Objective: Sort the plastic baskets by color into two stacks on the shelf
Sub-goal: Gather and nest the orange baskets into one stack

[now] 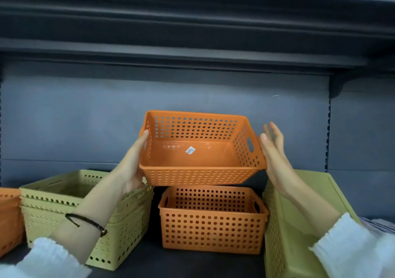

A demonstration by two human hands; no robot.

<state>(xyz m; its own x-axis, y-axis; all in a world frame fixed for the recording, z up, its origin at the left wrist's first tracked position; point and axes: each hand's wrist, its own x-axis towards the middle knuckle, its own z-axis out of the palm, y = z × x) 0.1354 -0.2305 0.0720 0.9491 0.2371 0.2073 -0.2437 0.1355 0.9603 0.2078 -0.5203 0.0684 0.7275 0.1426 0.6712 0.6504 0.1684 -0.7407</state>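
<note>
An orange perforated basket (201, 149) hangs in the air, tilted toward me, with a small white sticker on its floor. My left hand (132, 166) grips its left wall. Just off the basket's right side, my right hand (274, 158) is flat with fingers spread, holding nothing. Directly below stands a second orange basket (212, 222) on the dark shelf (175, 265). To the left is a nested stack of green baskets (53, 198). Another green basket (286, 233) lies tipped on its side at the right, partly behind my right forearm.
More orange baskets (9, 218) sit at the far left edge. A dark upper shelf (192, 51) overhangs the space, and a grey back panel (85, 117) closes it behind. Something pale (378, 224) lies at the far right.
</note>
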